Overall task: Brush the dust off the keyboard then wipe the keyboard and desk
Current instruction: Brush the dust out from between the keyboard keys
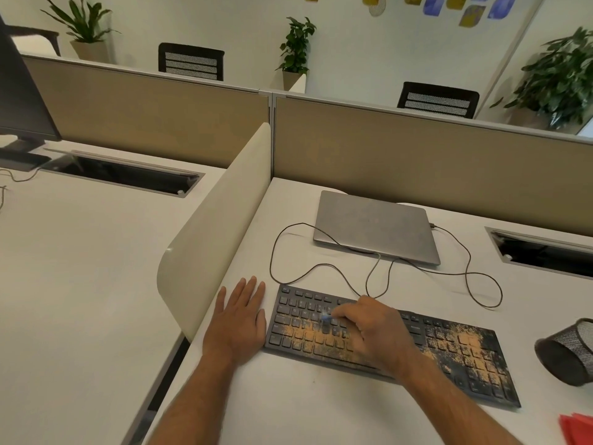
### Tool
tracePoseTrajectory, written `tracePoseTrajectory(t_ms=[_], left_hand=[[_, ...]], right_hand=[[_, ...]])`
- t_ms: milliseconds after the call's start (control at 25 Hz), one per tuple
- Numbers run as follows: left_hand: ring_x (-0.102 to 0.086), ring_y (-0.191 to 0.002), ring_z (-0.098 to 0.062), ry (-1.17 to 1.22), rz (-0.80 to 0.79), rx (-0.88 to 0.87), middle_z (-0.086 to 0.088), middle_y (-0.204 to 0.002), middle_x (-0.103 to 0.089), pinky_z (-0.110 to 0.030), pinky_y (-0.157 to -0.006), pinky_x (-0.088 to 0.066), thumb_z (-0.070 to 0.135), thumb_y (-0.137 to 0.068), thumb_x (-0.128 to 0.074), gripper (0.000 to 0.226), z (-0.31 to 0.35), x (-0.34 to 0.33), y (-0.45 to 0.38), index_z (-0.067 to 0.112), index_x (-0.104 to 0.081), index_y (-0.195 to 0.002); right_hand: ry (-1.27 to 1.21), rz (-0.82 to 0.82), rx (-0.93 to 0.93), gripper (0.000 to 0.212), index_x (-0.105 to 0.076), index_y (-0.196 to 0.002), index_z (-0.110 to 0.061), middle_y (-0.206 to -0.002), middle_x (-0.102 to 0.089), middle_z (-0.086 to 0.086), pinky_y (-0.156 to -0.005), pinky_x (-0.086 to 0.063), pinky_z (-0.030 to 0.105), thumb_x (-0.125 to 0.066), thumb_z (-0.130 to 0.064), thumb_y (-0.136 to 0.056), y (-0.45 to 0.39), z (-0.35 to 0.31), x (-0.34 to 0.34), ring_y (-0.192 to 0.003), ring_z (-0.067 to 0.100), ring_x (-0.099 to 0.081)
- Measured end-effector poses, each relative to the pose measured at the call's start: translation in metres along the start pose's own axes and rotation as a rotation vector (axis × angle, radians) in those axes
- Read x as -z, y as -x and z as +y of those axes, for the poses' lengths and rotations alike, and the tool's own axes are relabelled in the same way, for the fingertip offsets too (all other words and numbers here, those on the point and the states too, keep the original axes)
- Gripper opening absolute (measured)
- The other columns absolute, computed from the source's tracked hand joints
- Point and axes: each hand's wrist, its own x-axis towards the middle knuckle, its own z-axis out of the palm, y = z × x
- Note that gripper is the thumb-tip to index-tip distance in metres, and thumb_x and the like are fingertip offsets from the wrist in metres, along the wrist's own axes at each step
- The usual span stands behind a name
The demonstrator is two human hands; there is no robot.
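Gripping a small brush (326,320) w/ blue handle, the right hand (375,332) hovers over the middle of the keyboard (449,351); fingers (345,314) pinched shut on it, bristles poking out past the fingertips onto the keys, blurred. Orange-brown dust (308,335) lies just below and left of the bristles; a 2nd patch covers the numpad end. Left hand (239,319) lies flat, fingers spread, on the desk (288,409), thumb side touching the keyboard's left edge.

No legible text anywhere, keyboard (449,351) key legends too blurred
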Motion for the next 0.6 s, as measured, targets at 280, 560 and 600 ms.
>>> tracePoseTrajectory(t_ms=[280,560,600], left_hand=[[0.002,-0.154,-0.013,0.009,-0.001,-0.003,0.004,-0.167,-0.008,-0.044,-0.124,0.007,0.046,-0.090,-0.003,0.074,0.0000,0.0011,0.0004,0.024,-0.016,-0.160],[0.005,-0.154,-0.013,0.010,-0.006,-0.003,0.005,-0.167,-0.004,-0.045,-0.125,0.007,0.047,-0.090,-0.002,0.074,0.0001,0.0006,-0.0002,0.024,-0.013,-0.160],[0.005,-0.153,-0.013,0.008,-0.007,-0.002,0.005,-0.167,-0.004,-0.045,-0.125,0.007,0.047,-0.090,-0.002,0.074,0.0005,0.0005,-0.0004,0.024,-0.013,-0.160]], right_hand=[[-0.007,0.026,-0.035,0.019,-0.066,-0.096,-0.031,-0.069,-0.059,-0.011,-0.047,-0.045,0.029,-0.048,-0.033,-0.089,0.0030,-0.0009,-0.0021,-0.062,0.005,-0.048],[-0.008,0.017,-0.052,0.019,-0.065,-0.097,-0.030,-0.071,-0.059,-0.012,-0.049,-0.046,0.028,-0.048,-0.032,-0.089,0.0056,0.0008,-0.0040,-0.064,0.005,-0.048],[0.000,0.005,-0.032,0.018,-0.065,-0.097,-0.031,-0.070,-0.058,-0.012,-0.048,-0.045,0.028,-0.048,-0.032,-0.089,0.0062,0.0005,-0.0046,-0.064,0.005,-0.046]])
